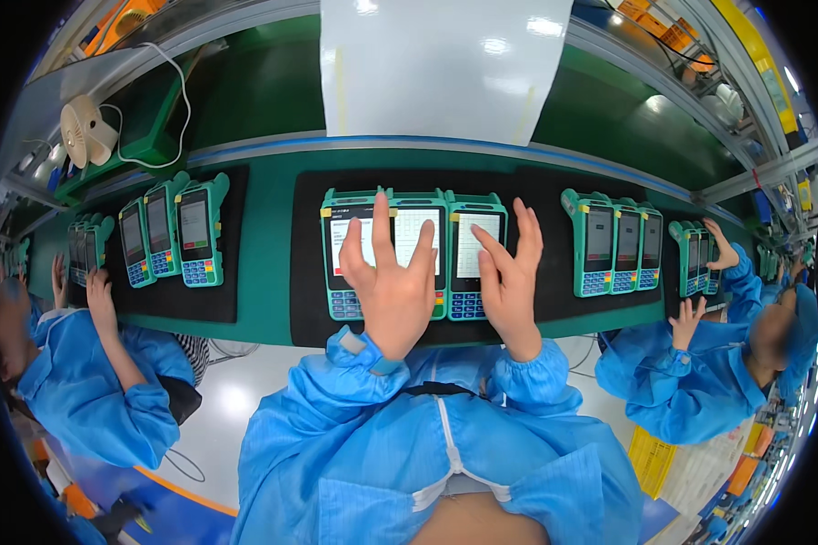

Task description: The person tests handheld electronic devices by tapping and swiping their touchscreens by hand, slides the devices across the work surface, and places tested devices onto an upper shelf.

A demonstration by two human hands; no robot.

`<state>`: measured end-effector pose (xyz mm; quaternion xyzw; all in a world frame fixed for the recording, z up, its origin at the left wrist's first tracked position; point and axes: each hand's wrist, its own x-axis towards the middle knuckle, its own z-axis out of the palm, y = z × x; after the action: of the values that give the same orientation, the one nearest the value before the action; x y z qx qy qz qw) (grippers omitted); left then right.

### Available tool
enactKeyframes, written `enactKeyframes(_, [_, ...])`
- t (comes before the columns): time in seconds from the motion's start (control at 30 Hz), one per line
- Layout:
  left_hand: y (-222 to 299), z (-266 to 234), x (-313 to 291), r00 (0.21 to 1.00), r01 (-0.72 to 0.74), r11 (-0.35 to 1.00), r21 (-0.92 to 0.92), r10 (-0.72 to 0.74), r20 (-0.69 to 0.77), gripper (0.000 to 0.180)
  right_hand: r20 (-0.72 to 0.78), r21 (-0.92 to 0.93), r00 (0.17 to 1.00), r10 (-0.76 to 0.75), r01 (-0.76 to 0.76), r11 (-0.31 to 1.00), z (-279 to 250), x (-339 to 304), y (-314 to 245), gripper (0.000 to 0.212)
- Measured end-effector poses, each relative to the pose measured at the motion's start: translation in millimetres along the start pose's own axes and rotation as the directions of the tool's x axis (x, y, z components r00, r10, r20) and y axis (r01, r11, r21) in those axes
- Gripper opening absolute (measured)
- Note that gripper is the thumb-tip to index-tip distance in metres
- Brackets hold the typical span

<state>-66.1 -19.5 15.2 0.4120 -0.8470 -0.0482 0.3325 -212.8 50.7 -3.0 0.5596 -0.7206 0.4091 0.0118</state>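
Three green handheld payment terminals stand side by side in front of me, screens lit and keypads toward me. My left hand (393, 282) spreads its fingers over the left terminal (344, 304) and the middle terminal (418, 218), hiding parts of both screens; whether its fingertips touch the glass I cannot tell. My right hand (511, 286) is over the right terminal (466, 307), its index finger at the screen and the other fingers apart. Neither hand holds anything. A band circles my left wrist.
The terminals rest on a black mat (307, 254) on a green bench (268, 272). More terminals stand left (195, 232) and right (595, 238). Co-workers in blue smocks sit on both sides, hands near terminals. A small fan (84, 132) with a white cable is at the back left.
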Motion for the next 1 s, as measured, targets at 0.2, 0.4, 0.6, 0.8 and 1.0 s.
enactKeyframes(0.2, [10.8,24.7,16.0,1.0,-0.011,1.0,-0.01,0.012,0.018,0.027,0.073,-0.048,0.997,-0.002,0.005,0.999,11.4,17.0,-2.8,0.028])
enactKeyframes(0.4, [-1.2,16.5,12.5,0.997,0.068,0.991,0.115,-0.071,0.022,0.027,-0.002,-0.143,0.997,0.075,-0.075,0.987,2.5,12.8,9.9,0.028])
enactKeyframes(0.6, [-18.5,8.7,7.1,0.994,0.11,0.979,0.173,-0.106,-0.032,0.028,-0.026,-0.129,0.994,0.106,-0.108,0.986,-10.7,7.7,19.9,0.029])
enactKeyframes(0.8, [-18.0,5.8,-2.1,0.997,0.079,0.971,0.224,-0.08,-0.007,0.028,0.007,-0.104,0.994,0.109,-0.108,0.989,-14.3,-6.9,17.9,0.03])
enactKeyframes(1.0, [-16.1,-8.9,-37.6,0.996,0.061,0.969,0.239,-0.077,0.056,0.029,0.087,-0.149,0.986,0.139,-0.125,0.981,-27.5,-46.4,8.7,0.032])
